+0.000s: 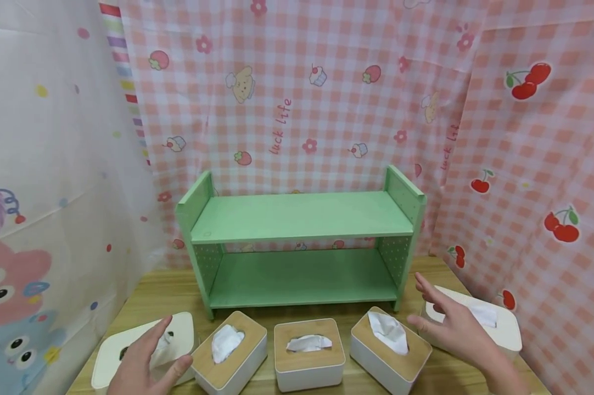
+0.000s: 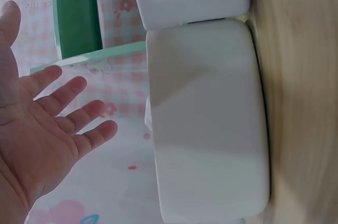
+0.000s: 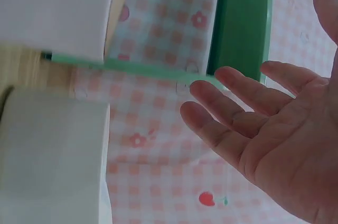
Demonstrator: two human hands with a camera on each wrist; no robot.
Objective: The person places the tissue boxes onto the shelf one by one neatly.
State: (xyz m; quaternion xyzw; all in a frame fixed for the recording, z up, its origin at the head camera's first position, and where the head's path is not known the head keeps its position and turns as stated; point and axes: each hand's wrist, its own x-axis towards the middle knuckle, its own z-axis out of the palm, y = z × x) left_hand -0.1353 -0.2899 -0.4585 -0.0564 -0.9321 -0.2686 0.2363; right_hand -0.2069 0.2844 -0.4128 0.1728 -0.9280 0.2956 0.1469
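Tissue boxes (image 1: 309, 379) on wood tabletop (image 1: 158, 291), gingham (image 1: 346, 126)

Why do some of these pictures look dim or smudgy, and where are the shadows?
I can't tell why, but head view: the green shelf looks fairly evenly lit; left wrist view: a shadow darkens part of the cream box's side; right wrist view: dimmer overall, with the upper white box's lower edge soft, the fingers clearer.
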